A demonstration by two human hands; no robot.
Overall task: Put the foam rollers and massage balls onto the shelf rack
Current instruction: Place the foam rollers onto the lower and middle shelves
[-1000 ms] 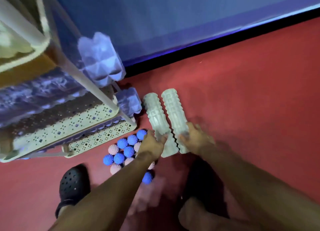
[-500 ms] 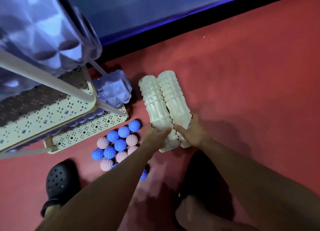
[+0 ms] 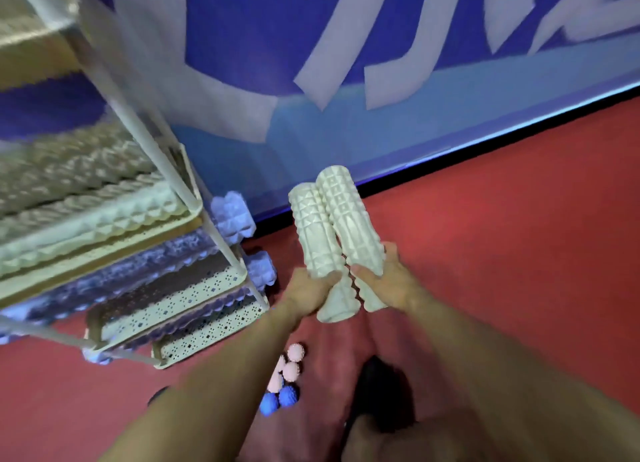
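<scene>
Head view: 2 cream-white cylindrical foam rollers with a moulded grid of raised studs are held up off the red floor (image 3: 519,254), side by side and touching along their length, tilted with their far ends toward the blue wall with pale lettering (image 3: 346,63). The left hand (image 3: 308,290) grips the left cream roller (image 3: 313,240) near its lower end, fingers (image 3: 327,277) curled round it. The right hand (image 3: 389,281) grips the right cream roller (image 3: 349,219) in the same way, its fingers curled over the front and the thumb on the outer side. The lower ends of both rollers stick out below the hands.

To the left stands the cream tiered shelf rack with perforated trays and thin white posts (image 3: 180,302). An upper tray carries cream ridged rollers (image 3: 90,219) lying lengthwise. The tray below holds lavender-blue ridged foam rollers (image 3: 138,271), their knobbly ends (image 3: 231,212) poking out past the post. A further blue roller end (image 3: 263,271) shows at the next tray down. The lowest perforated tray shows bare patterned surface at its front.

On the floor below the left forearm lies a small cluster of spiky rubber massage balls: pale pink ones (image 3: 292,364) and 2 blue ones (image 3: 280,399), touching each other, partly hidden by the arm. A dark shoe (image 3: 374,382) shows beside them.
</scene>
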